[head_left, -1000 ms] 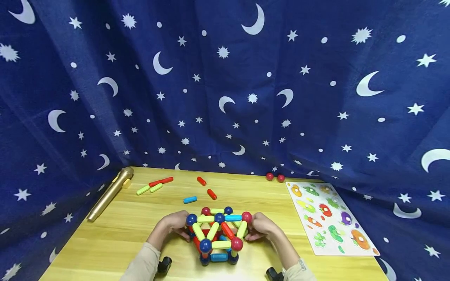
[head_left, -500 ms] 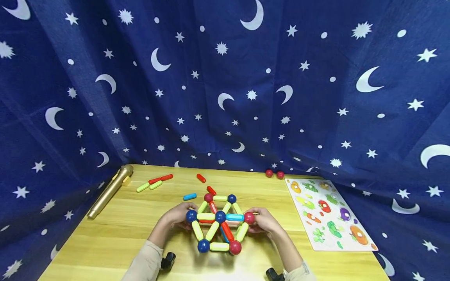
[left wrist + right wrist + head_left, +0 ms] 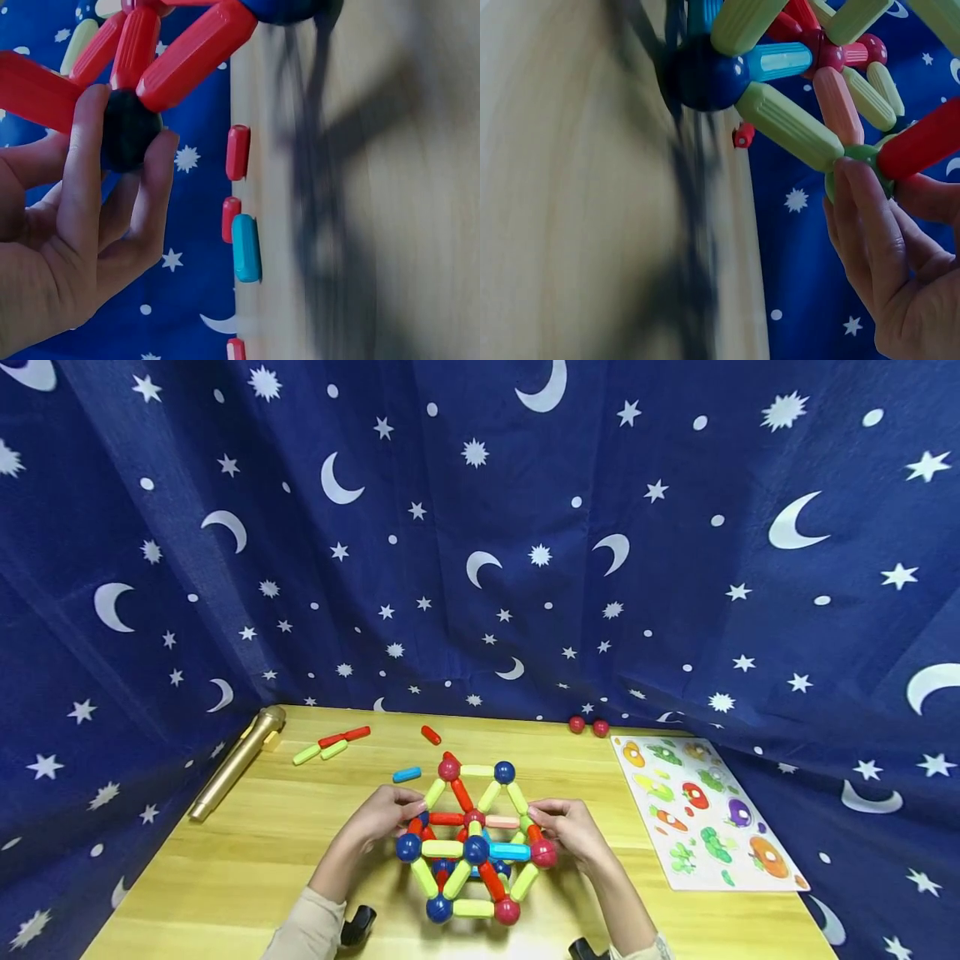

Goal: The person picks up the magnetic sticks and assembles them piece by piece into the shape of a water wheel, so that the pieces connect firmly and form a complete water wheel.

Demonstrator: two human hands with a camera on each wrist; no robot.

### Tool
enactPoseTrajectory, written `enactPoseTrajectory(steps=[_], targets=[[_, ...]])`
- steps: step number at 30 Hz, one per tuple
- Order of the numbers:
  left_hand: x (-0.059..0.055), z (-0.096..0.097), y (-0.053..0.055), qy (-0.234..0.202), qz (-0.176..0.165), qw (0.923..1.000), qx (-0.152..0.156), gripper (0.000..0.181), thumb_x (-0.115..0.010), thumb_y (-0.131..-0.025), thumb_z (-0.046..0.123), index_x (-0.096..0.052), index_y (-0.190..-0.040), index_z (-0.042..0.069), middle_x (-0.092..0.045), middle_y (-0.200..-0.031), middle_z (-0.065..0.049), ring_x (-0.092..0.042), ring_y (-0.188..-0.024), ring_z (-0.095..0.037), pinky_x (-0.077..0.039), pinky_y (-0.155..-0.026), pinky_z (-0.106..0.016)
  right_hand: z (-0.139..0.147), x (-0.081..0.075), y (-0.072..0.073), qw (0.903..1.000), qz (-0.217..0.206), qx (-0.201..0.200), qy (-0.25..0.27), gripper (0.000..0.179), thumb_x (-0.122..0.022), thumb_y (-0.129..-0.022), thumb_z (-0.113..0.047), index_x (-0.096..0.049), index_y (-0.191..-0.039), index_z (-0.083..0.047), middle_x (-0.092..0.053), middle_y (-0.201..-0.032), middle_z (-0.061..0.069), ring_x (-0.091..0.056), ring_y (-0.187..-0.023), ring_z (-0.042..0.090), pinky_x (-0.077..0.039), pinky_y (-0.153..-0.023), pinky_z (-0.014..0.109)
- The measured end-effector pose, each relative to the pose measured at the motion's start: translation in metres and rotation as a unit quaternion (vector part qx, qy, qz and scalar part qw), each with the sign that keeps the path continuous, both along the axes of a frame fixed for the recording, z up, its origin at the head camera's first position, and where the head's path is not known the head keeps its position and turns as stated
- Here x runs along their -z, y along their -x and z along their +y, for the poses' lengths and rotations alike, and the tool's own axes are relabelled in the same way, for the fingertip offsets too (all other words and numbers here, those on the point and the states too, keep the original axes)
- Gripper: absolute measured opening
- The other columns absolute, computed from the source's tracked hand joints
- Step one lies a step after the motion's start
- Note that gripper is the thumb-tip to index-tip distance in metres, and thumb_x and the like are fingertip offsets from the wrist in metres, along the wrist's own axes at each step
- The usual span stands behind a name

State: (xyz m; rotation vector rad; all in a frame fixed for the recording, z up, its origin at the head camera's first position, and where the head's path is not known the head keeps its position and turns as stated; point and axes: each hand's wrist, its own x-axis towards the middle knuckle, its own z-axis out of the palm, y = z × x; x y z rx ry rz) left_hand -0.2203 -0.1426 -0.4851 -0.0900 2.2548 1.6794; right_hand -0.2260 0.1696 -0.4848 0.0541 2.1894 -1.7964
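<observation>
A magnetic ball-and-stick structure (image 3: 476, 849) of blue, red and green balls joined by coloured rods is held between both hands in the head view. It appears raised off the table, with shadows below it in the wrist views. My left hand (image 3: 381, 820) pinches a dark blue ball (image 3: 127, 133) at its left side, between thumb and fingers. On the opposite side my right hand (image 3: 576, 837) pinches a green ball (image 3: 866, 159), where yellow-green, pink and red rods meet. Part of the structure's underside is hidden by its front balls and rods.
Loose rods lie behind the structure, including a blue rod (image 3: 407, 774) and a red rod (image 3: 431, 735). A gold microphone (image 3: 238, 764) is at the left edge. Two red balls (image 3: 588, 727) sit at the back, near a vegetable puzzle board (image 3: 678, 881). A starry curtain (image 3: 480, 635) surrounds the table.
Both hands have lifted and tilted the structure, so its far balls stand higher in view and more of its inner rods show. One loose red rod is now mostly hidden behind it.
</observation>
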Motion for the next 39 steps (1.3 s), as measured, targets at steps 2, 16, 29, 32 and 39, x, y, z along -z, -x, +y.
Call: enactPoseTrajectory(steps=[2,16,29,32,39], targets=[[-0.004,0.001,-0.002,-0.003,0.002,0.9999,-0.011,0.034,-0.059,-0.096,0.011,-0.061,-0.122,-0.010,-0.063,-0.088,-0.007,-0.058,-0.071,-0.010,-0.055,-0.061,-0.025,-0.002,-0.003,0.000,0.9999,0.013,0.007,-0.005,0.034,-0.067,-0.091,-0.015,-0.065,-0.115,0.009,-0.067,-0.078,0.000,-0.055,-0.060,0.006,-0.046,-0.052,0.020],[-0.020,0.005,-0.002,0.022,0.041,0.9978,-0.046,0.028,-0.060,-0.094,0.005,-0.064,-0.120,-0.005,-0.067,-0.102,-0.016,-0.066,-0.075,-0.014,-0.059,-0.067,-0.034,-0.010,-0.020,0.000,0.9986,0.018,0.048,-0.008,0.020,-0.070,-0.088,-0.009,-0.071,-0.106,-0.001,-0.065,-0.097,0.011,-0.062,-0.061,0.013,-0.056,-0.055,0.031],[-0.005,0.001,-0.011,0.045,0.099,0.9937,-0.024,0.030,-0.061,-0.095,0.012,-0.064,-0.124,0.007,-0.065,-0.116,-0.015,-0.062,-0.076,-0.013,-0.058,-0.064,-0.036,-0.007,-0.010,-0.007,0.9990,0.039,0.003,0.019,0.030,-0.064,-0.093,-0.009,-0.063,-0.121,0.000,-0.058,-0.112,0.016,-0.066,-0.069,0.016,-0.056,-0.057,0.032],[-0.002,0.002,-0.016,0.052,0.114,0.9919,-0.021,0.030,-0.061,-0.094,0.012,-0.065,-0.124,0.007,-0.065,-0.117,-0.016,-0.062,-0.076,-0.013,-0.058,-0.064,-0.039,-0.006,-0.007,-0.010,0.9985,0.041,-0.012,0.034,0.033,-0.062,-0.094,-0.008,-0.060,-0.125,0.002,-0.056,-0.110,0.016,-0.069,-0.069,0.018,-0.056,-0.057,0.029],[-0.002,0.006,-0.019,0.048,0.117,0.9916,-0.027,0.030,-0.064,-0.093,0.012,-0.067,-0.122,0.006,-0.069,-0.107,-0.017,-0.068,-0.079,-0.014,-0.059,-0.064,-0.031,-0.004,-0.004,-0.012,0.9986,0.037,0.008,0.038,0.034,-0.062,-0.092,-0.004,-0.060,-0.126,0.004,-0.058,-0.111,0.017,-0.072,-0.070,0.026,-0.058,-0.060,0.032]])
